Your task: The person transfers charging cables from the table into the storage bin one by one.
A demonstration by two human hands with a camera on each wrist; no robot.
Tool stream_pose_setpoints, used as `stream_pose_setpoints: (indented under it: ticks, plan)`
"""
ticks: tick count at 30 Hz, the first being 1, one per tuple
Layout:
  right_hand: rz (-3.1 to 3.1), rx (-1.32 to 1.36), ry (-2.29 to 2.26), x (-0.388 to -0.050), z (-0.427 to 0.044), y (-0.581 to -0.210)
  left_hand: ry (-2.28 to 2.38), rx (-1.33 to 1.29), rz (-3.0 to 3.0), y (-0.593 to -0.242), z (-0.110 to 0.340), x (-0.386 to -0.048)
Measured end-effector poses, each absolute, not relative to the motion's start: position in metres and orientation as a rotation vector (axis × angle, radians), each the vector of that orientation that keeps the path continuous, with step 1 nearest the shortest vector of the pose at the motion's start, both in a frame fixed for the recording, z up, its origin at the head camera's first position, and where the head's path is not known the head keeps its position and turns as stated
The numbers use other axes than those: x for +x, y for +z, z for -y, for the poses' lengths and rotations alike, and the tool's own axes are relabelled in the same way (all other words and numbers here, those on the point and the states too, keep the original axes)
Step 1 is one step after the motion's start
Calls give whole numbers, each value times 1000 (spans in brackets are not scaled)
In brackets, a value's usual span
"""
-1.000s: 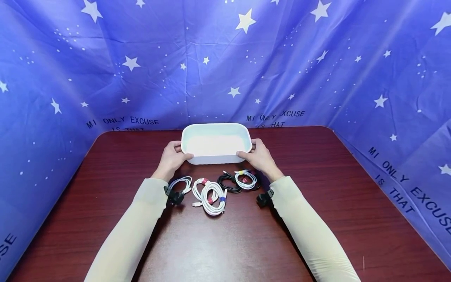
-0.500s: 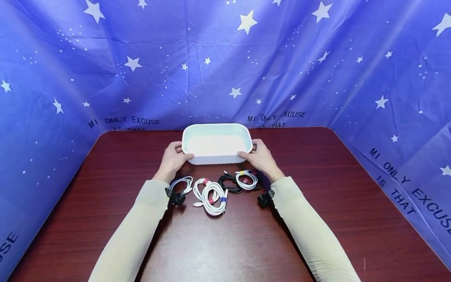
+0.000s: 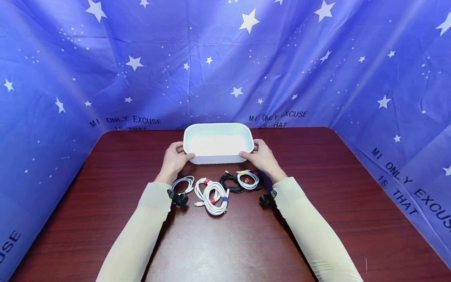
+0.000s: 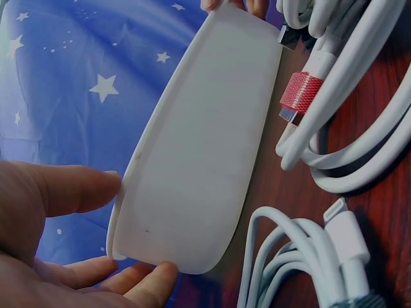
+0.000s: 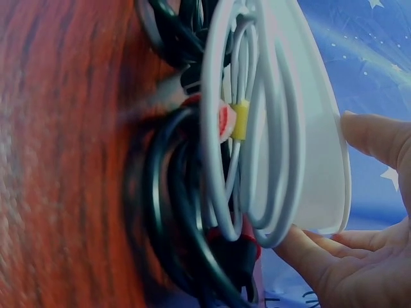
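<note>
A white rounded rectangular bin (image 3: 218,159) stands at the far middle of the table, and nothing shows inside it. My left hand (image 3: 173,159) grips its left end, the thumb on the near rim corner and the fingers around the outer side. At the opposite end my right hand (image 3: 263,157) holds it the same way. Between the forearms, on the near side of the bin, lie several coiled cables: a thin pale one (image 3: 190,179), thick white ones (image 4: 359,83) with red and blue ties, black ones (image 5: 154,199), and a white one (image 5: 292,128) with a yellow tie lying over black.
The dark red wood table (image 3: 105,219) has rounded far corners. A blue star-printed curtain (image 3: 218,78) hangs behind it and along both sides. Black wrist cameras (image 3: 181,199) sit just above the table beside the cables.
The head view has shifted slightly, so everything appears a little further right. Both hands keep their hold on the bin, and the cables lie as before.
</note>
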State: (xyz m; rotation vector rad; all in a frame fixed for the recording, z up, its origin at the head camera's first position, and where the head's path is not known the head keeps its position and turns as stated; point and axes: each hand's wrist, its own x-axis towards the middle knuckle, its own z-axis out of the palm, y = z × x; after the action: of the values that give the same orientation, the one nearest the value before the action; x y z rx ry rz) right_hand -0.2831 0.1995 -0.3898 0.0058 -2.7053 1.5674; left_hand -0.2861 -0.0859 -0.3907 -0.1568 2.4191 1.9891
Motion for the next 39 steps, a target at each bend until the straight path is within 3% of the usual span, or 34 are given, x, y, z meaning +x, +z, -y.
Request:
stream_pose_setpoints:
  ticks: [22,32,39]
  plan:
    - [2807,-66,1353,-266,-246,-383,2046,-148,-2376,-407,57,-284]
    - [2844,146,949,-261,-243,-357,2060,-162,-2378,-400,67,-286]
    - [2939,550,807,-264,-221,-353,2058,-196,-2404,-395,82,-289]
